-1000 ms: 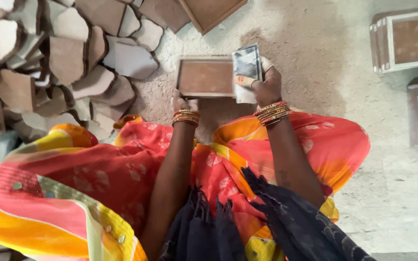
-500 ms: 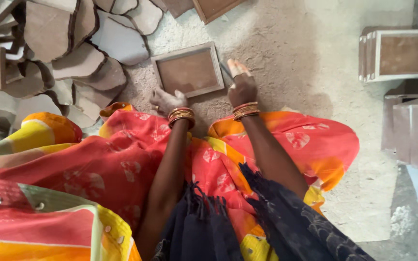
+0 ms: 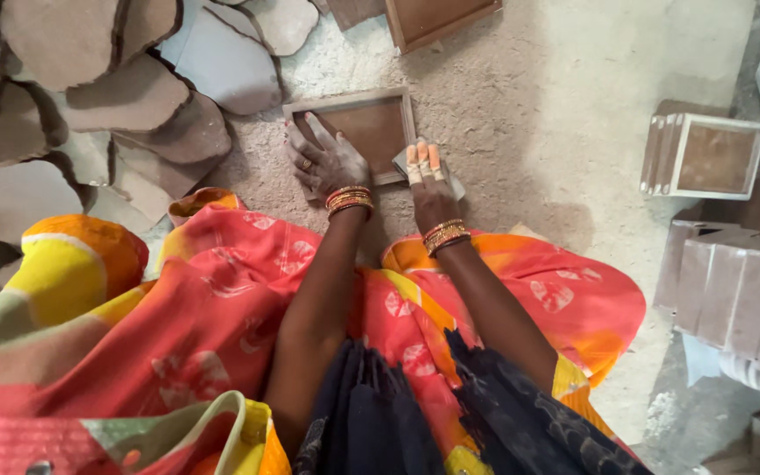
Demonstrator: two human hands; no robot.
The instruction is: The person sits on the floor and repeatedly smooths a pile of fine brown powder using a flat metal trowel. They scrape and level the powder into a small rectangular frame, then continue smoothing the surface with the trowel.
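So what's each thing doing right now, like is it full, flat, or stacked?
Square mould: flat on sandy ground, filled with brown clay.
Left hand: open, pressing the mould's left edge.
Right hand: flat on a small grey pad beside the mould.
Clay slabs: overlapping in a pile.
Framed blocks: standing on edge.

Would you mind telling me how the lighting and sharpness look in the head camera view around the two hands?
Head view: soft, even daylight with no glare; the left hand and right hand on the framed mould look sharp, casting only faint shadows on the sandy ground; the flat clay pieces upper left show dark gaps between them; the bright cloth nearest the lens looks slightly soft.
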